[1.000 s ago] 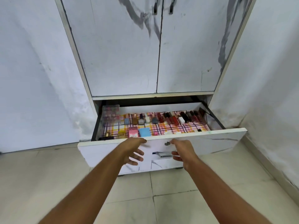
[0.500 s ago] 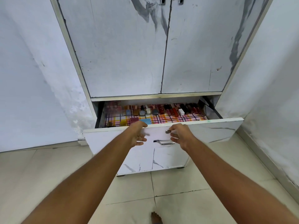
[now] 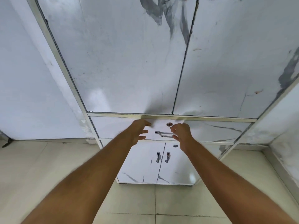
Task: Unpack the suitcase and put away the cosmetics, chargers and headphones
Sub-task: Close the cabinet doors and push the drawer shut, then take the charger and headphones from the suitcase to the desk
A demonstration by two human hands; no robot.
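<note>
White marble-patterned drawer front (image 3: 113,128) sits flush in the cabinet, contents out of sight.
Both hands hover at its face with fingers loosely spread, gripping nothing: left hand (image 3: 137,132) beside the round metal lock (image 3: 169,124), right hand (image 3: 182,134) by the chrome bar handle (image 3: 163,134). Judged placement: palms forward to seat the drawer. Cosmetics presumably inside; none visible.

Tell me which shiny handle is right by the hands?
The drawer handle, a sideways bar between the left hand and right hand. The two small door handles stand upright, lower down.
</note>
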